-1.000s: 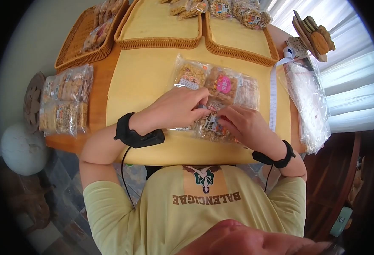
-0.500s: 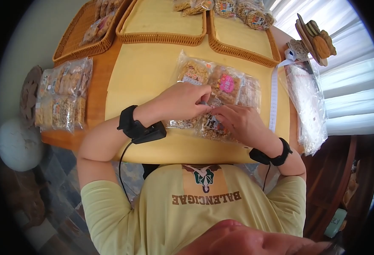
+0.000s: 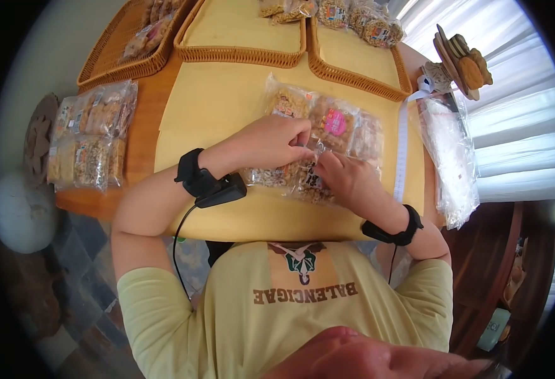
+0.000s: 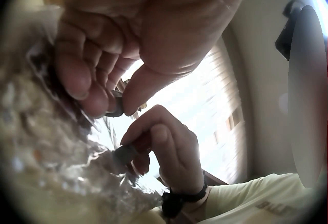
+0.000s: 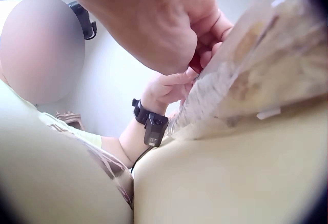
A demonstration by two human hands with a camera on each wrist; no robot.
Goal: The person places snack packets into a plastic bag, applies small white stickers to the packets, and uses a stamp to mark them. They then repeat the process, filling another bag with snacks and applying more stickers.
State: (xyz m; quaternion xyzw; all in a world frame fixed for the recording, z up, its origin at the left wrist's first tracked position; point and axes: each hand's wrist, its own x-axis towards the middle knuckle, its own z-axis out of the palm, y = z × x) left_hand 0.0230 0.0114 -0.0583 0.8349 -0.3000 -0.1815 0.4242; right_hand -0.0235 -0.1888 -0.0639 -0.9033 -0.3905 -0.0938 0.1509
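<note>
A clear bag of several snack packs (image 3: 289, 104), one with a pink label (image 3: 335, 121), lies on the yellow sheet in front of the person. Over its middle, the left hand (image 3: 271, 142) has thumb and fingers together on a small dark grey piece (image 4: 117, 106), whose kind I cannot tell. Close beside it, the right hand (image 3: 353, 180) pinches a similar dark piece (image 4: 124, 155) at the crinkled plastic. In the right wrist view the bag's clear film (image 5: 225, 88) rises beside the right fingers, which are partly hidden behind the palm.
Wicker trays (image 3: 243, 58) line the far side, some with snack packs. Filled bags (image 3: 91, 132) lie at the table's left edge. On the right are a white measuring tape (image 3: 401, 151), a stack of clear plastic bags (image 3: 447, 164) and a wooden ornament (image 3: 464, 60).
Both hands stay over the bag. The right fingers moved up toward the left hand, then ended slightly lower, and the left hand has shifted slightly up. The bag lies nearly where it was.
</note>
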